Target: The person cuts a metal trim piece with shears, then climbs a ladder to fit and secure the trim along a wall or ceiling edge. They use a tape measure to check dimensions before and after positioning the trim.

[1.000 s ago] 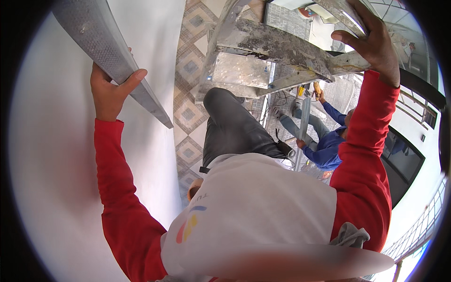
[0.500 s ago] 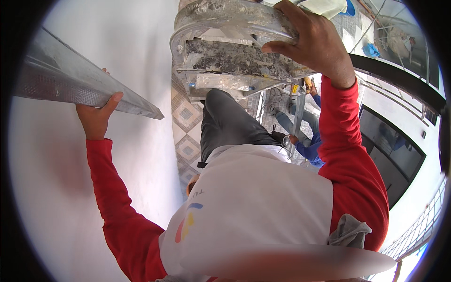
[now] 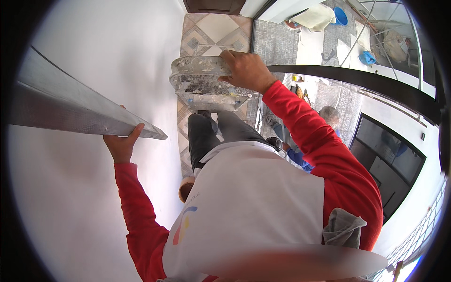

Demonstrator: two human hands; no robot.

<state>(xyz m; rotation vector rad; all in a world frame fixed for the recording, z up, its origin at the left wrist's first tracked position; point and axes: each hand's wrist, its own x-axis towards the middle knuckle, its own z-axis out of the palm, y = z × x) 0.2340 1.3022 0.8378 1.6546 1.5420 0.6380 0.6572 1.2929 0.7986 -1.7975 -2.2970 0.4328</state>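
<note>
In my left hand (image 3: 121,146) is a long silver metal channel (image 3: 70,110), its perforated face visible, held alongside the white wall (image 3: 80,197) at left. My thumb wraps the bar; some fingers are hidden behind it. My right hand (image 3: 246,70) grips the rounded top rail of a paint-spattered metal stepladder (image 3: 192,68) below me. My legs (image 3: 239,127) are on the ladder, with the feet mostly hidden.
A co-worker (image 3: 329,115) in blue is below at right, beside tools. A dark beam (image 3: 338,74) crosses the right side above a dark-framed window (image 3: 390,160). Beyond are a patterned tile floor (image 3: 216,30), a blue bucket (image 3: 339,16) and thin metal bars.
The ladder top sits smaller and lower in view, with more floor showing beyond. My right arm has swung inward and down with it. The channel and my left hand have shifted lower in the picture.
</note>
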